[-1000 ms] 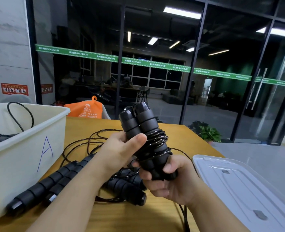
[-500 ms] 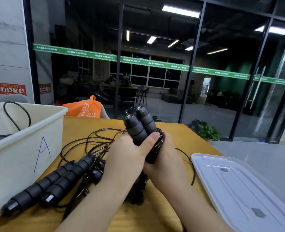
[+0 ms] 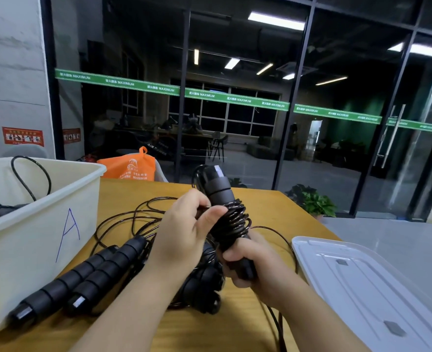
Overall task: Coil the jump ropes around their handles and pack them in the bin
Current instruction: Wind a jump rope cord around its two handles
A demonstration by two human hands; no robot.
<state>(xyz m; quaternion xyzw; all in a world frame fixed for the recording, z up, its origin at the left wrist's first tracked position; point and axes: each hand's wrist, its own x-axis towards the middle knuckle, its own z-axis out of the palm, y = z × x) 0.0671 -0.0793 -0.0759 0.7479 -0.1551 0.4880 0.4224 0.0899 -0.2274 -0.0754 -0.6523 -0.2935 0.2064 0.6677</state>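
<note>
left hand point(image 3: 182, 240) pinches with thumb and fingers (raised higher); right hand point(image 3: 250, 265) fist-curled, both forearms extended forward

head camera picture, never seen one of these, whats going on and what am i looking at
This view comes from a camera worn on a person's head, looking forward and down at their own two bare hands; there is no robot. The right hand grips the lower end of a pair of black foam jump rope handles, while the left hand pinches the thin black cord coiled round them. On the wooden table lie another pair of black handles and loose loops of cord. At the left stands a cream plastic bin marked A, with a rope already inside. At the right lies its clear plastic lid.
</note>
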